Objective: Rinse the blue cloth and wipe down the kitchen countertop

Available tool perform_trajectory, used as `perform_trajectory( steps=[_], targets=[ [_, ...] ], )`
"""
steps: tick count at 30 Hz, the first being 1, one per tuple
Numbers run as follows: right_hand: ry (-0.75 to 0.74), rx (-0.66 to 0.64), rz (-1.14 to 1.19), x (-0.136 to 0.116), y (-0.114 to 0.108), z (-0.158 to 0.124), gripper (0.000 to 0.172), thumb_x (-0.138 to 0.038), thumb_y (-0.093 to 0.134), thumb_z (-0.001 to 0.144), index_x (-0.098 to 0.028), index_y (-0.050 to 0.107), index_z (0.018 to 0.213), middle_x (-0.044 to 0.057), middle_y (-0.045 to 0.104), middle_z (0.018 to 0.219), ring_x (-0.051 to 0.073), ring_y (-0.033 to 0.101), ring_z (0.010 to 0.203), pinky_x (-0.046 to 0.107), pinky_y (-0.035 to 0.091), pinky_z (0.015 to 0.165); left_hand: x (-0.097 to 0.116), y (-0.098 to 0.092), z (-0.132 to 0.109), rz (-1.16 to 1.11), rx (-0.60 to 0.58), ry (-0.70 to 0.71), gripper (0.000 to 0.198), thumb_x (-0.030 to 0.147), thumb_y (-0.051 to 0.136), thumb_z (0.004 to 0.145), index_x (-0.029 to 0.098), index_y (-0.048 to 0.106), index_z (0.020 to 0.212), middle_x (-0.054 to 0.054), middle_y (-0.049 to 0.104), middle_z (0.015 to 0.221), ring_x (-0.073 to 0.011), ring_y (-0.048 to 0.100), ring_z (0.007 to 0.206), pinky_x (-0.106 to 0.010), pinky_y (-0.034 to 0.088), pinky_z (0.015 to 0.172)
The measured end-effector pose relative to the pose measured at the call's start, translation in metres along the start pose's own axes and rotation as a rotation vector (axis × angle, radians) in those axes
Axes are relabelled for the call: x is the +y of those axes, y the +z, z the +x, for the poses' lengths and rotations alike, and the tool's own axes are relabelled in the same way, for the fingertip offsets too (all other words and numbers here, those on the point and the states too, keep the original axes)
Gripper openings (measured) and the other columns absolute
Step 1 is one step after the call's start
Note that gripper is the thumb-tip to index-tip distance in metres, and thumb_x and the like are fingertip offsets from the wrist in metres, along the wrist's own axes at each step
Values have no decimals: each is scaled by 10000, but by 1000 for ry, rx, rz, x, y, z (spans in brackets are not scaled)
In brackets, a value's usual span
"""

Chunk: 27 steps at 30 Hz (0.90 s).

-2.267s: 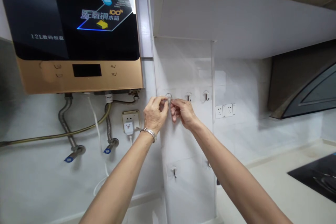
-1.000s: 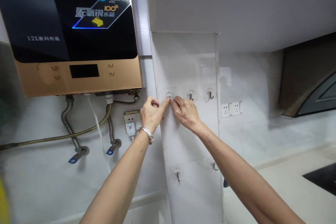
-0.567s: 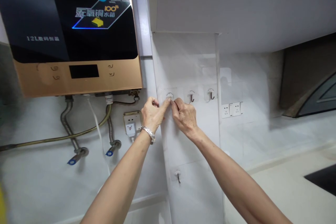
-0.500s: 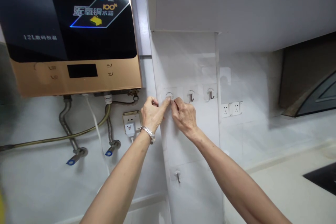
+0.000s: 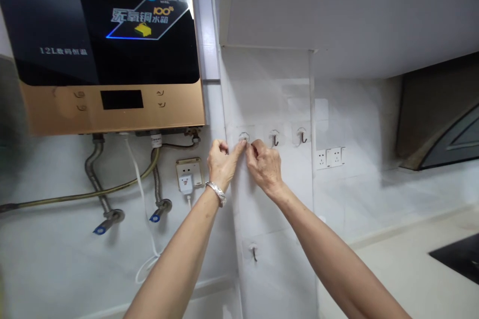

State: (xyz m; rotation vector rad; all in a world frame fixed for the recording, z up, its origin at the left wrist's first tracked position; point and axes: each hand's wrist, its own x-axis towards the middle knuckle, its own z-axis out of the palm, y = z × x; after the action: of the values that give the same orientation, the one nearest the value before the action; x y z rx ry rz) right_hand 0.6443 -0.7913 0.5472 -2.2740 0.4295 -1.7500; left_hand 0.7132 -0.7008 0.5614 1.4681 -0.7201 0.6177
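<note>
A clear adhesive wall hook (image 5: 244, 136), leftmost in a row of three, is stuck to the white tiled wall. Its lower part is covered by my fingers. My left hand (image 5: 223, 163) reaches it from the left, thumb pressed to the hook and the other fingers curled. From the right, my right hand (image 5: 264, 164) pinches at the same spot with closed fingers, almost touching the left thumb. A middle hook (image 5: 275, 138) and a right hook (image 5: 302, 136) hang bare beside it. One more hook (image 5: 254, 253) is lower on this wall.
At the left hangs a black and gold water heater (image 5: 116, 109) with metal hoses and valves (image 5: 108, 223) below. A plug sits in a socket (image 5: 189, 174) near my left wrist. More sockets (image 5: 331, 158) are at right, under a white cabinet (image 5: 284, 5) and beside a dark range hood (image 5: 434, 114).
The view has shifted slightly, so the heater sits a little further right. Both hands stay at the leftmost hook, with only a small shift of the fingers.
</note>
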Motion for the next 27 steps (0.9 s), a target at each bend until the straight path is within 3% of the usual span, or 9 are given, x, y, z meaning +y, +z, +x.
perform_trajectory(
  steps=[8,19,27],
  targets=[
    [-9,43,-3,2,6,0,289,-344,471,1015,-193,620,819,0,574,596,135,478,546,279,221,577,-4,1,1,-68,-25,-30,511,550,827,709,235,428,760,91,338,668,-99,329,590,-261,274,585],
    [58,-13,-24,-11,4,0,306,-320,421,1039,-192,613,837,30,634,665,152,551,606,275,262,595,-6,2,2,-44,-12,-18,552,676,758,702,240,424,756,84,354,669,-107,358,597,-262,291,591],
    [2,-83,19,-13,-3,4,289,-301,429,1024,-194,633,849,-1,597,619,140,472,558,279,259,603,-3,-5,5,-100,-111,-92,566,696,764,667,241,441,760,81,375,656,-105,380,584,-238,304,553]
  ],
)
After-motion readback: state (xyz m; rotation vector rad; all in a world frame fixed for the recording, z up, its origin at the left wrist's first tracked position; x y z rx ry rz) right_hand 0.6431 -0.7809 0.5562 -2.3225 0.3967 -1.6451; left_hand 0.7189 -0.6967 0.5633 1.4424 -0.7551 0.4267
